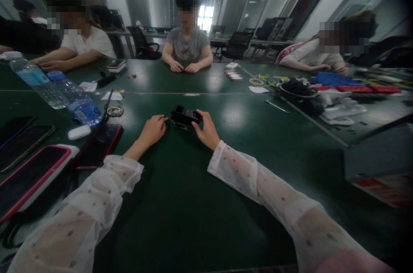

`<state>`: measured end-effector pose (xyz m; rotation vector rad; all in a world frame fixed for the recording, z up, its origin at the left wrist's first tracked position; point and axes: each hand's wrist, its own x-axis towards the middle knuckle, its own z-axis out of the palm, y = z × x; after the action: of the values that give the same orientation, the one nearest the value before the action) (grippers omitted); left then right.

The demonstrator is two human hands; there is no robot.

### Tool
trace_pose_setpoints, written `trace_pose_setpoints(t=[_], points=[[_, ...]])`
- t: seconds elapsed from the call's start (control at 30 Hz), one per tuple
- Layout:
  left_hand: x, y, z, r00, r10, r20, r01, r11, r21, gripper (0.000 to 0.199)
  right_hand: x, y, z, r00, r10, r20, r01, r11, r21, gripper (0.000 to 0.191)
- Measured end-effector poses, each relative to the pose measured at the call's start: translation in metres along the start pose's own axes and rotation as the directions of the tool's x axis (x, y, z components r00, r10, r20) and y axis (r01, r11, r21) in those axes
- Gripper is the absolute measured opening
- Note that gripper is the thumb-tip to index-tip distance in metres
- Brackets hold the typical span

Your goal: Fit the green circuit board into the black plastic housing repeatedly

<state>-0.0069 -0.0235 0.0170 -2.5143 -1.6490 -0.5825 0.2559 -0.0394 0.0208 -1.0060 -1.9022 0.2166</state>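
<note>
Black device sits on the green table, straight between your two sets of fingers. Your right hand pinches its right end: thumb on the near side, forefinger up over the top, the other fingers mostly hidden behind. Your left hand lies palm down, fingers bent and slightly parted, nothing pinched that shows; forefinger reaches out to the device's left end. Touching or just short of it: cannot tell.

Below the black body, on the side nearest you, a greenish strip shows between the two hands; looks like a circuit board, too dim to be sure.

Handling, my judgement: keep the right pinch light and on the solid casing, your thumb clear of that strip. Rest the left forefinger squarely on the free end so the device can't swivel. Let the table carry the weight; tilt slowly if you must.

Left of your left fingers: red-edged phone, white case. Beyond your right fingertips, off to the right, a thin metal tool, well apart. Mind your loose right sleeve.
</note>
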Motion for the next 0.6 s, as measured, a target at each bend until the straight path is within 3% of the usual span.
trace_pose_setpoints(t=[0.23, 0.6], points=[[0.0004, 0.0008, -0.0008, 1.000, 0.003, 0.008, -0.003, 1.000, 0.001, 0.040, -0.0002, -0.0038, 0.0001, 0.995, -0.015, 0.097, 0.020, 0.999, -0.050, 0.050], [0.0005, 0.0041, -0.0043, 1.000, -0.014, 0.020, 0.013, 1.000, 0.012, 0.041, 0.0007, 0.0010, 0.0017, 0.998, 0.045, 0.034, -0.044, 0.999, -0.027, 0.047]])
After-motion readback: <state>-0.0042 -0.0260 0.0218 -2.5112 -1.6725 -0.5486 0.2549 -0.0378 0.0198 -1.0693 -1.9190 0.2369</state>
